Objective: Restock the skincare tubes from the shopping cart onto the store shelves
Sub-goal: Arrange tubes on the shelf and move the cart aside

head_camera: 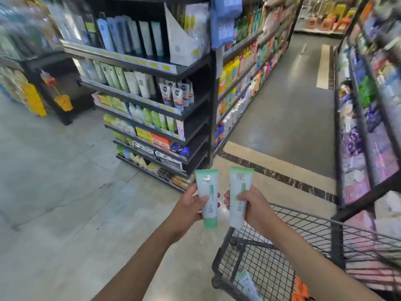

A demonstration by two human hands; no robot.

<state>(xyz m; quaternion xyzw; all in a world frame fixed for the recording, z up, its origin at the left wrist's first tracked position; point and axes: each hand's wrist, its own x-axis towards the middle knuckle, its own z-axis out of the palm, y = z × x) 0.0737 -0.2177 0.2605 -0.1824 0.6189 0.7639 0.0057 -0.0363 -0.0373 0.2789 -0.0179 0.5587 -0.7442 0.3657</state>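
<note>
I hold two white skincare tubes with green ends, both upright, side by side over the floor. My left hand [188, 206] grips the left tube [207, 197] around its middle. My right hand [252, 205] grips the right tube [239, 195] the same way. The black wire shopping cart [288, 246] stands at the lower right, under my right forearm, with another pale tube [247, 283] lying inside. The black skincare shelf unit [191, 70] rises ahead and to the left, its rows filled with tubes and boxes.
An aisle runs away on the right between the long shelf [249, 61] of bottles and another shelf unit [368, 127] at far right. Orange packs [300, 288] lie in the cart. A display stand [50, 88] stands at the left.
</note>
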